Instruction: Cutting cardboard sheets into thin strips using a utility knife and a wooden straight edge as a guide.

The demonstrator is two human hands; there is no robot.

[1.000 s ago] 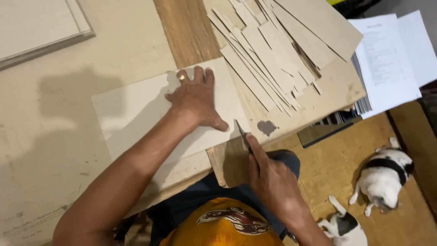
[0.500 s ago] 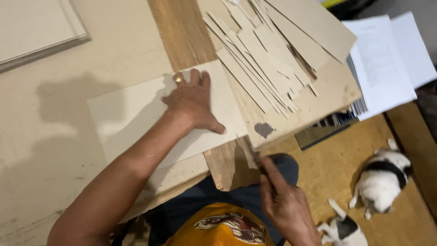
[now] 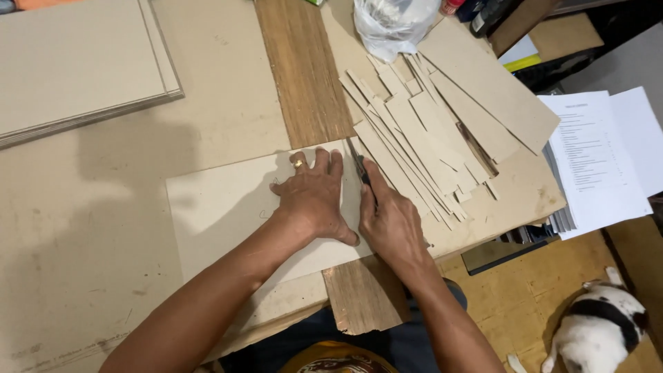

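My left hand [image 3: 314, 197] lies flat, fingers spread, on a rectangular sheet of grey cardboard [image 3: 221, 207], pressing its right end down; a ring sits on one finger. Right beside it, my right hand [image 3: 389, 221] grips a dark cutter [image 3: 359, 166] whose tip rests at the far end of the sheet's right edge. A long wooden strip [image 3: 304, 76] runs under the sheet from the far side to the near table edge. Just right of the cutter lies a pile of several narrow cardboard strips [image 3: 414, 138].
A stack of large cardboard sheets [image 3: 76, 69] sits far left. A clear plastic bag [image 3: 394, 24] lies at the far edge. Bigger cardboard offcuts [image 3: 490, 83] and printed white papers [image 3: 597, 155] are on the right. A black-and-white cat [image 3: 597, 331] lies on the floor, lower right.
My right hand came up from the near table edge to the far end of the sheet's right edge with the cutter. The left hand stayed pressed on the sheet.
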